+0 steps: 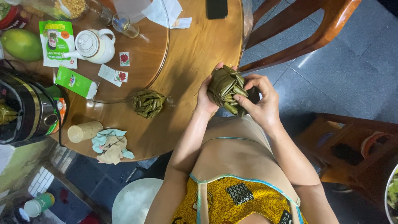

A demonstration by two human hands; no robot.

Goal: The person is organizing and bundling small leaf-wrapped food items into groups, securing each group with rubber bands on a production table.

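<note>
Both hands hold a leaf-wrapped dumpling (226,89), dark green and tied with thin string, just off the round wooden table's edge (199,54). My left hand (206,96) cups it from the left and behind. My right hand (259,101) grips it from the right, fingers spread over the leaves. A second wrapped, tied dumpling (148,103) lies on the table to the left of my hands.
On the table: a white teapot (93,45), green packets (76,81), a green mango (20,45), a cork-like roll (84,131), a crumpled cloth (111,146), a dark phone (217,8), a black cooker (25,108). A wooden chair (306,29) stands right of the table.
</note>
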